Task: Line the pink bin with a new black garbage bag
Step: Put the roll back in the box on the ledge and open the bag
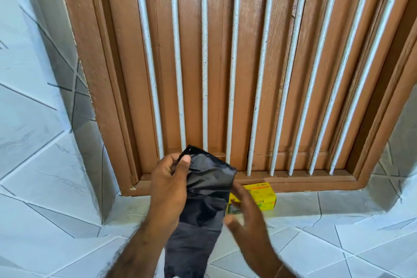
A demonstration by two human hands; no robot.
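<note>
Black bag: we see the black garbage bag (pixel 203 196) low in the middle of the frame. It is still folded flat and long. Its bottom end runs off the lower edge.
Left hand: our left hand (pixel 168 184) holds the bag near its top corner, thumb on the front, other fingers tucked behind where we cannot see them.
Right hand: our right hand (pixel 247 214) is just right of the bag, blurry, with fingers spread wide and holding nothing.
Yellow box: a yellow box (pixel 262 195) sits on the tiled ledge (pixel 327 204), partly hidden behind the right hand. Its words are too small to read.
Window: brown wooden shutters (pixel 191 63) with white bars (pixel 234 63) fill the top of the frame.
Pink bin: we cannot see it.
</note>
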